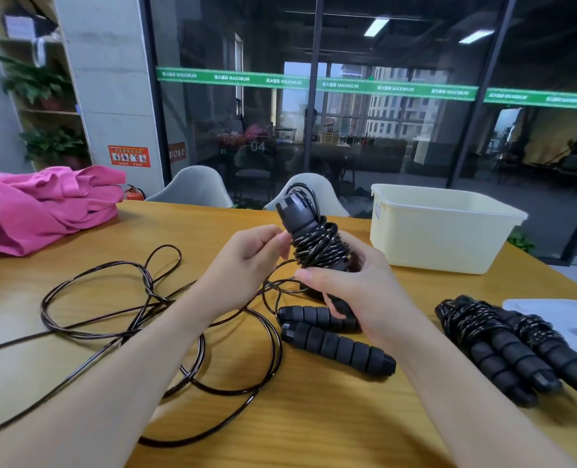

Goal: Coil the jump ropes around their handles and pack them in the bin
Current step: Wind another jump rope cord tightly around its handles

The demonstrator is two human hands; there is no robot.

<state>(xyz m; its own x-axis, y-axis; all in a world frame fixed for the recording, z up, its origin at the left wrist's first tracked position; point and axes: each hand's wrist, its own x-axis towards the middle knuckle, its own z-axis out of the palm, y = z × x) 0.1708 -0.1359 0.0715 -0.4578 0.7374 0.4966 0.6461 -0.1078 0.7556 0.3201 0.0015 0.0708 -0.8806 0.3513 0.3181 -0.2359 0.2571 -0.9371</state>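
Mid-coil: right hand clamps the handles, left hand pinches the rope beside; next, more wraps.

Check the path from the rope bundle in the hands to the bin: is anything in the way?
Nothing visible blocks it. The bundle, held by the right hand with the left hand pinching the rope, is up off the table. The bin stands open just to its right, with only bare tabletop between.
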